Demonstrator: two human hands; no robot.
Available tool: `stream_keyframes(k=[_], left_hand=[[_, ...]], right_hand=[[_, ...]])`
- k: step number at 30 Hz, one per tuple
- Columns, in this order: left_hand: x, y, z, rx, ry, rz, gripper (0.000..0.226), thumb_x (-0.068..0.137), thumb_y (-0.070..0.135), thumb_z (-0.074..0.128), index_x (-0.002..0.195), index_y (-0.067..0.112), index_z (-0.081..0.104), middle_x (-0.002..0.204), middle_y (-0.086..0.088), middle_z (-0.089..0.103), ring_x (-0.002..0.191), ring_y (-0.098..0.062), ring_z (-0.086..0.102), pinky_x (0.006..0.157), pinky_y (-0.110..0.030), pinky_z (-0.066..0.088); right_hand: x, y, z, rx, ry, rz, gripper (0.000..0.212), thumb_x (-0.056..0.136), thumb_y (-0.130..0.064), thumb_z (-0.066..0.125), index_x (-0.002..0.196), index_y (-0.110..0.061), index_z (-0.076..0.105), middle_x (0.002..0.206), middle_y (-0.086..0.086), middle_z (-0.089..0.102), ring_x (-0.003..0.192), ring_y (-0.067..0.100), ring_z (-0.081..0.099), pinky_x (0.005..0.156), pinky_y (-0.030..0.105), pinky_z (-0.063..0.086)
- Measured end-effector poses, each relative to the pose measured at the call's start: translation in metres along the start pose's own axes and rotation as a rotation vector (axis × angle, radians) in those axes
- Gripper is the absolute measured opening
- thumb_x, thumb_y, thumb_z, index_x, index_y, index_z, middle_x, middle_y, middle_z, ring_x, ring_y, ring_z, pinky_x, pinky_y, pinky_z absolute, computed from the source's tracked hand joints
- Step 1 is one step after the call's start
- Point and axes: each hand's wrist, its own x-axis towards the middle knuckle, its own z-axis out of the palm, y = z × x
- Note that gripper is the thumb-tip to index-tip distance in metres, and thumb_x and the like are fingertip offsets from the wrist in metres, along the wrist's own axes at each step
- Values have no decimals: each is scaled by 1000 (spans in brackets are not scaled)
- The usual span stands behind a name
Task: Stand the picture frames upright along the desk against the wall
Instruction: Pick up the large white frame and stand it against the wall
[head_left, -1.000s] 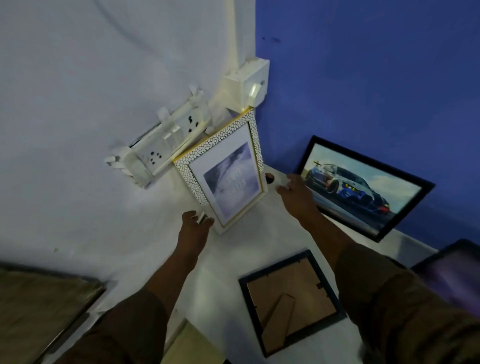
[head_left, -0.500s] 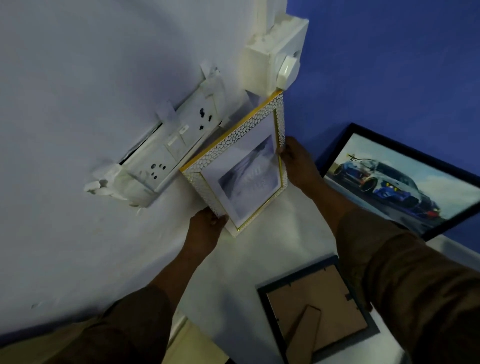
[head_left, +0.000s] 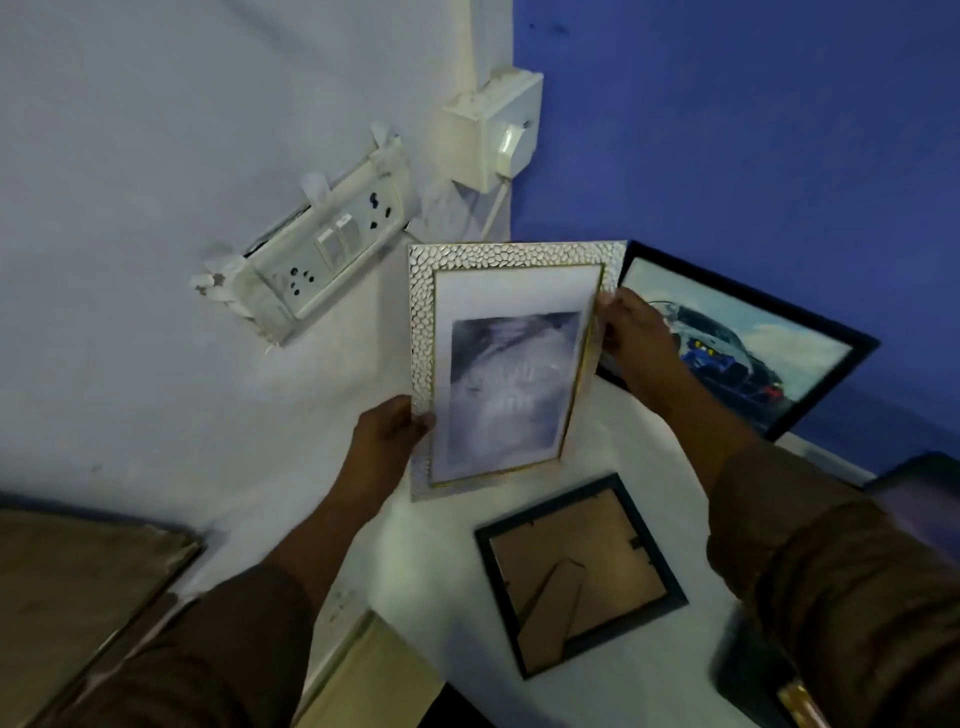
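Note:
A white pebbled frame with gold trim (head_left: 506, 364) is held up in the air over the white desk (head_left: 447, 571), its picture facing me. My left hand (head_left: 389, 436) grips its lower left edge and my right hand (head_left: 631, 332) grips its upper right edge. Behind my right hand a black frame with a blue car picture (head_left: 748, 338) leans upright against the blue wall. A small black frame (head_left: 576, 571) lies face down on the desk, its brown back and stand showing.
A loose switch and socket board (head_left: 322, 249) hangs off the grey wall on the left, with a white switch box (head_left: 498, 130) at the corner. A brown panel (head_left: 78, 597) sits at the lower left. Another dark frame edge (head_left: 914, 473) shows at the far right.
The white frame stood against the corner wall a second ago. Both hands took hold of it and lifted it off the desk, away from the wall and towards me, turning it straighter.

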Motion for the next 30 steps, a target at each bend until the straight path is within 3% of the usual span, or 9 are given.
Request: stream_keyframes(k=[2, 5, 11, 13, 15, 20, 23, 26, 30], left_hand=[[-17, 18, 4, -50, 46, 19, 7, 91, 0, 66, 96, -3, 70, 85, -3, 73, 71, 3, 64, 68, -16, 51], [-47, 43, 15, -136, 75, 49, 12, 87, 9, 73, 96, 0, 73, 84, -3, 76, 71, -3, 67, 67, -19, 54], [-106, 95, 40, -84, 7, 167, 3, 85, 15, 76, 83, 16, 75, 62, 17, 72, 57, 6, 61, 57, -12, 48], [-122, 111, 48, -50, -38, 188, 4, 83, 19, 79, 85, 16, 78, 69, 10, 73, 63, -2, 62, 62, -19, 48], [-130, 128, 56, -15, -95, 199, 14, 82, 24, 80, 88, 12, 79, 77, -2, 73, 68, -10, 62, 65, -25, 47], [-161, 177, 86, 38, -227, 281, 16, 82, 26, 80, 90, 13, 78, 79, 4, 75, 67, -2, 64, 61, -17, 47], [-171, 190, 99, 63, -173, 353, 22, 83, 28, 79, 100, 15, 74, 88, 6, 73, 76, -1, 65, 69, -18, 49], [-187, 198, 111, 60, -44, 415, 29, 86, 29, 75, 111, 15, 69, 105, 4, 71, 95, -8, 64, 84, -23, 49], [-237, 194, 127, -85, 7, 439, 12, 90, 19, 69, 102, 17, 67, 89, 11, 69, 80, -3, 64, 79, -24, 51]], right_hand=[[-23, -14, -23, 67, 62, -21, 27, 100, -40, 55, 96, -17, 69, 98, 9, 71, 89, 24, 64, 81, 40, 52], [-69, -33, -64, 103, 84, -43, 28, 97, -43, 58, 90, -19, 70, 100, 9, 74, 90, 24, 67, 83, 38, 55], [-174, -68, -148, -372, -51, -233, 29, 94, -37, 66, 73, -17, 71, 64, -15, 65, 61, -3, 55, 64, 16, 44], [-205, -80, -166, -482, -123, -264, 36, 89, -43, 65, 79, -9, 73, 71, -15, 65, 69, -3, 55, 67, 16, 43], [-225, -87, -174, -517, -153, -299, 48, 95, -41, 62, 86, 6, 67, 79, 1, 60, 77, 9, 52, 69, 25, 40], [-293, -97, -191, -452, 71, -301, 26, 101, -33, 57, 83, -18, 67, 73, -11, 67, 61, -4, 60, 60, 18, 47], [-330, -91, -198, -370, 245, -308, 29, 101, -33, 57, 80, -16, 67, 71, -7, 67, 56, -4, 58, 54, 14, 46], [-361, -84, -208, -306, 389, -293, 41, 100, -41, 56, 86, -5, 69, 80, 11, 74, 67, 9, 66, 61, 25, 51], [-406, -74, -217, -137, 610, -282, 54, 98, -47, 57, 91, 6, 62, 93, 28, 71, 73, 21, 65, 68, 36, 53]])
